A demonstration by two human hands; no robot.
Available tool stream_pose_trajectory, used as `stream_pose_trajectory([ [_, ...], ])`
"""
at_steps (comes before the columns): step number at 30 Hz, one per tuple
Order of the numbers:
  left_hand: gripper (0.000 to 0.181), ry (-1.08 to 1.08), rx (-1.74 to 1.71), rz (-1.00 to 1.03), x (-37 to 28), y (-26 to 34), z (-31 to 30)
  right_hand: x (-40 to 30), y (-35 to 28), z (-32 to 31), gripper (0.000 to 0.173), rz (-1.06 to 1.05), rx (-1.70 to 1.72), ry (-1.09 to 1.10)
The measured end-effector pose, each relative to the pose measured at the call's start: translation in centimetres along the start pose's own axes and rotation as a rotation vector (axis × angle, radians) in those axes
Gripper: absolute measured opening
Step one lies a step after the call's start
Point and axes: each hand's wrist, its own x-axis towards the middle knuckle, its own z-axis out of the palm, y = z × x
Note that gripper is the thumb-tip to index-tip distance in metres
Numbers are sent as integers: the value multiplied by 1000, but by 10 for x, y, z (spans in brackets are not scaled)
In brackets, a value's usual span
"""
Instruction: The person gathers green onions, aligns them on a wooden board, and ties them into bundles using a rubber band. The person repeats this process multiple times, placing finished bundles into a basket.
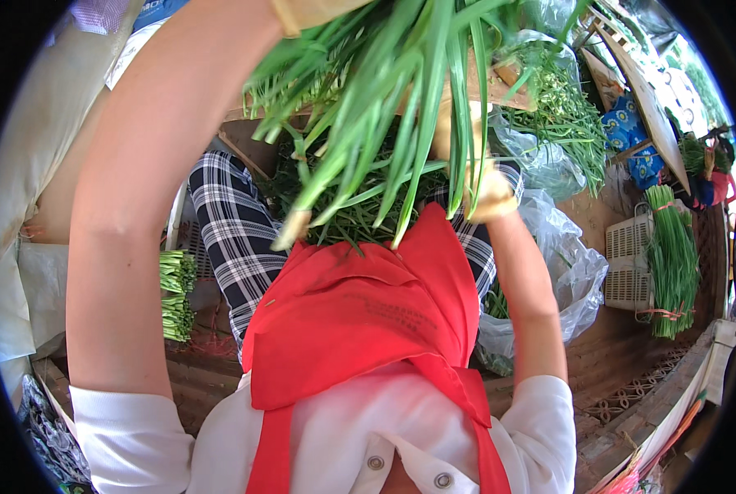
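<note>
A loose bunch of garlic chives [398, 123] hangs in the air close before me, its pale stem ends down towards my lap. At the upper edge my left hand [321, 11], in a tan glove, is at the top of this bunch; its fingers are out of view. My right hand [476, 157], also gloved and blurred, is behind the hanging leaves on the right, and its fingers are largely hidden. Beneath the bunch, more loose leaves [355, 225] lie between my knees, against my red apron [368, 296].
Trimmed chives [269, 102] lie on a wooden board [497, 86]. Clear plastic bags [575, 265] stand on the right, near a basket [627, 265] and a tied chive bundle [670, 265]. Tied green bundles [176, 296] are at left. Another person [717, 179] is at far right.
</note>
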Motion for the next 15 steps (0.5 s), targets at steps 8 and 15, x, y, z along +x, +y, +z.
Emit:
stream_pose_trajectory([
  [8,20,118,53,-29,5,-11,-7,3,48,-36,32,-40,262,74],
  [15,14,-36,13,-200,12,-2,-6,5,16,-17,25,-188,-514,2],
])
